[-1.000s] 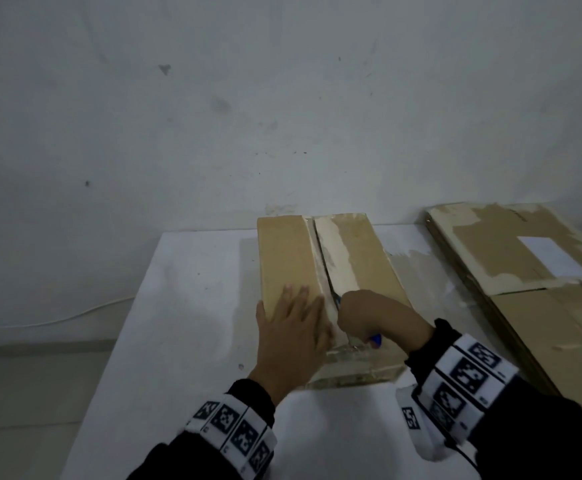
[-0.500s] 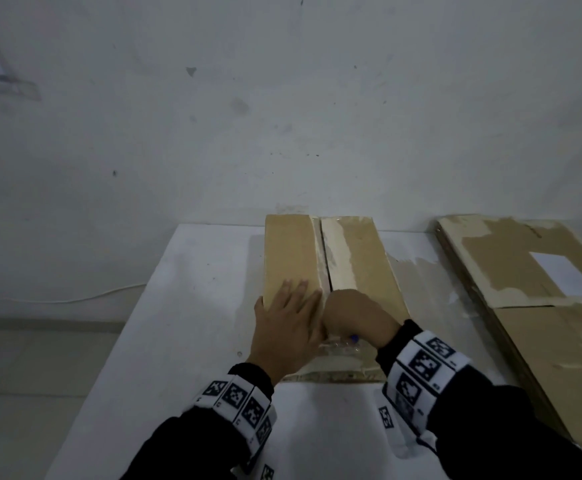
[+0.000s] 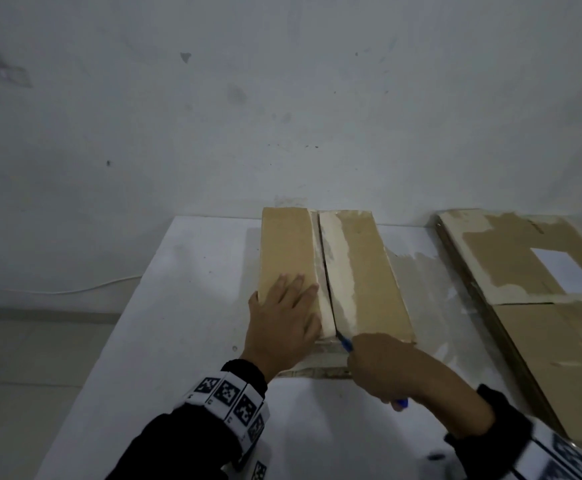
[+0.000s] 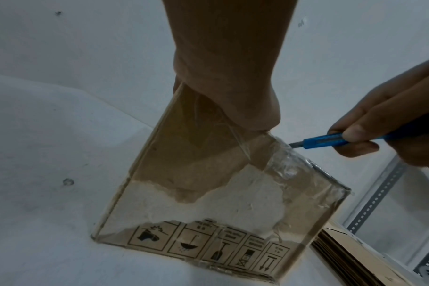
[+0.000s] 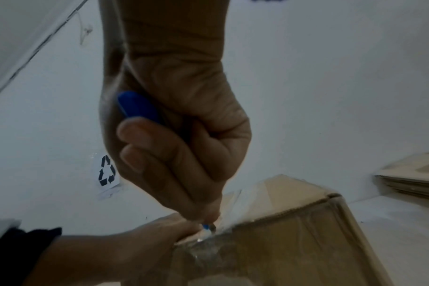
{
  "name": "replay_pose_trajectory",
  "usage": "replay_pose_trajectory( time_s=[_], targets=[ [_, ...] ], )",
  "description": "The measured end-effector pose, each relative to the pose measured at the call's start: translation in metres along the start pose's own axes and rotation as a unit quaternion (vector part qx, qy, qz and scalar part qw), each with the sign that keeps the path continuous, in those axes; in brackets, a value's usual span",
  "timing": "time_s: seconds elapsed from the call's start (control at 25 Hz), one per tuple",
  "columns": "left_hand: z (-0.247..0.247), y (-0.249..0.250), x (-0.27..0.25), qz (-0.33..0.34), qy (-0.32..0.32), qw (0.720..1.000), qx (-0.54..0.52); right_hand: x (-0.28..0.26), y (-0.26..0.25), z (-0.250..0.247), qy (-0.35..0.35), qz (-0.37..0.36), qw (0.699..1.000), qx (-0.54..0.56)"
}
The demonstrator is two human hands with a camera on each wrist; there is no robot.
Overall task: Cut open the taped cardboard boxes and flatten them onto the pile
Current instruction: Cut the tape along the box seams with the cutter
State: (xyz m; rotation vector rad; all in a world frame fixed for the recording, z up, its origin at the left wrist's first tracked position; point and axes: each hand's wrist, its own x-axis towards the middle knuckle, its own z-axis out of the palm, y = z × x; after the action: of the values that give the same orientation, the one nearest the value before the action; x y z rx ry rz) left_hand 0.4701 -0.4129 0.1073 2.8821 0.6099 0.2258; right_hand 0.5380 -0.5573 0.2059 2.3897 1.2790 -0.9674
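The long brown taped cardboard box [image 3: 334, 271] lies mid-desk. Your left hand [image 3: 282, 327] presses flat, fingers straight, on its near left flap; your right hand [image 3: 383, 368] grips a blue utility knife [image 4: 323, 143] at its near seam end. The white desk [image 3: 178, 323] meets a white wall beyond the box.

All views are dim, grey-blue and grainy; wide-angle bending warps the edges, and the pile [image 3: 538, 306] at the table's right edge smears.
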Motion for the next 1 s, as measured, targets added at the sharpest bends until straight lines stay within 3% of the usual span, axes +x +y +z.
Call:
replay_pose_trajectory(
  time_s=[0.08,0.52,0.56,0.68,0.8,0.92,1.0],
  targets=[
    [0.004,0.0,0.0,0.003,0.034,0.999,0.021,0.005,0.001,0.008,0.029,-0.015,0.999,0.017],
    [0.005,-0.001,0.002,0.013,0.089,0.995,0.031,-0.019,0.003,0.036,0.082,0.039,0.985,0.148],
    [0.001,-0.002,0.004,0.015,0.063,0.998,0.027,-0.024,0.005,0.041,0.083,0.034,0.988,0.129],
    [-0.018,-0.013,0.006,0.006,-0.095,0.992,-0.081,-0.036,0.016,0.065,0.095,-0.001,0.994,0.06],
    [-0.039,-0.025,-0.003,0.026,-0.146,0.968,-0.202,-0.038,0.024,0.083,0.197,-0.014,0.979,0.046],
    [-0.046,-0.026,-0.007,0.081,-0.131,0.982,-0.107,-0.03,0.027,0.085,0.277,-0.02,0.955,0.101],
    [-0.042,-0.022,-0.01,0.165,-0.066,0.984,0.012,-0.029,0.028,0.082,0.313,-0.015,0.944,0.104]
  ],
)
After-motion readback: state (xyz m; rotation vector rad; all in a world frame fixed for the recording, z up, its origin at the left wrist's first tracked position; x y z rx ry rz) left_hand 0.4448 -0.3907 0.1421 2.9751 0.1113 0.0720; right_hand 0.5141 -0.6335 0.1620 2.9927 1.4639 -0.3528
